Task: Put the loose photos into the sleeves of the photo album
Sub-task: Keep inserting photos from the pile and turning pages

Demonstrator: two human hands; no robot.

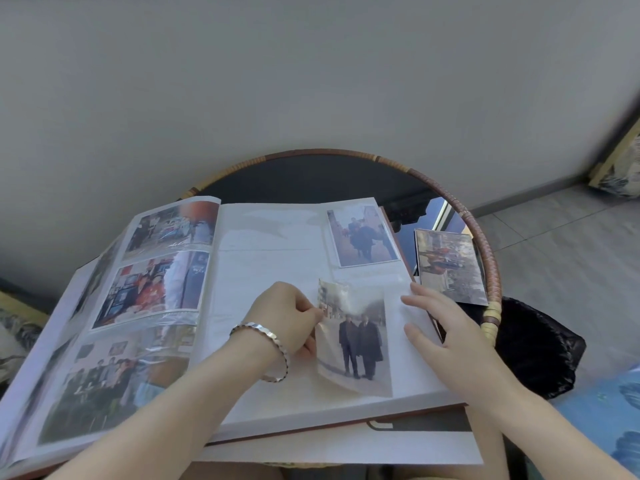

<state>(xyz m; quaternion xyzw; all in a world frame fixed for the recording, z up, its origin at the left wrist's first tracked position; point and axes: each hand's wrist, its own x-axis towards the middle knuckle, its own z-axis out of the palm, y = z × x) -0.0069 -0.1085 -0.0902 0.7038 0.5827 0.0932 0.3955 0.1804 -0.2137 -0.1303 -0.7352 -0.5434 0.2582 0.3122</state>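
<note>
With the left hand pinching the edge of the photo between the hands and the right hand flat, fingers straight, on the photo album page, it seems best to keep that page pinned and feed the photo in squarely, lest the sleeve buckle.

The photo album has white pages and a red-brown cover edge. The loose photo, at 5 o'clock on its right page, shows two dark-coated figures on pale grey ground. The desk is glossy black, its woven rim banded brown and tan. The bracelet is faceted silver. At 4 o'clock beyond the desk are a black bag and a blue cloth with darker blue motifs.
</note>
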